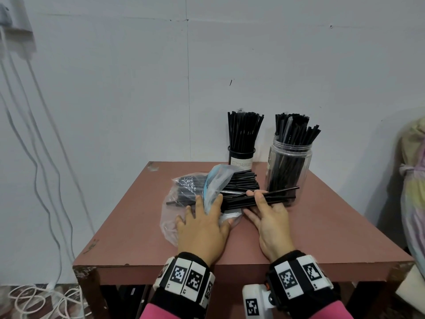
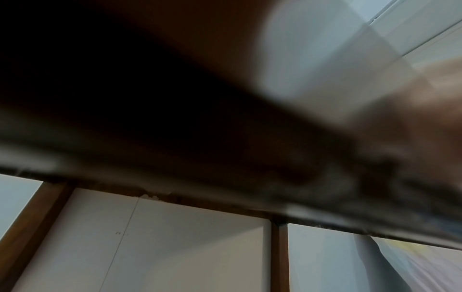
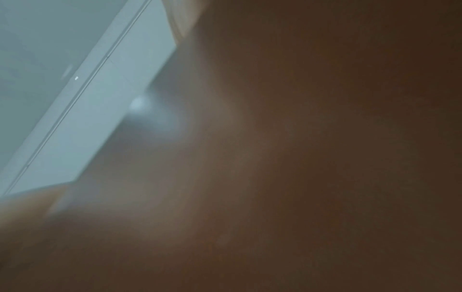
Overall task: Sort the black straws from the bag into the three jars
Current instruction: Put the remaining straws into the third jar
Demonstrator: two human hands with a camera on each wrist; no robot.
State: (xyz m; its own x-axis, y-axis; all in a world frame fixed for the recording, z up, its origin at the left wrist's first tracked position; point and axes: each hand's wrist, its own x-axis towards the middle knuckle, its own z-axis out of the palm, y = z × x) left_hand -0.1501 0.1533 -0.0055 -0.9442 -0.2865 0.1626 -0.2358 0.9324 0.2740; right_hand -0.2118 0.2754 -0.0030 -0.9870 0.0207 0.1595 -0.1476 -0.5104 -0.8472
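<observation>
So we've got the plastic bag (image 1: 190,199) lying on its side on the brown table (image 1: 128,226), mouth pointing right, with a good pile of black straws (image 1: 241,183) spilling out of it. Our left hand (image 1: 202,229) is spread flat on the bag, fingers straight, just pinning it down. Our right hand (image 1: 269,217) is pinching a small bunch of straws (image 1: 276,196), thumb under and fingers curled over, right in front of the clear jar (image 1: 288,171).

Only two jars show from the head camera: the clear one on the right and a darker labelled jar (image 1: 241,157) behind the bag, both already stuffed with upright straws. We can't spot the third one. The wrist cameras are just blur, no help there.

Tips for this step, as we see it: keep the bag pinned so the rest doesn't drag along, pull the bunch straight out sideways, then square up the ends before tipping it upright. The clear jar looks pretty full, so feeding the bunch in at an angle along the rim should stop straws from catching on the ones fanning out.
</observation>
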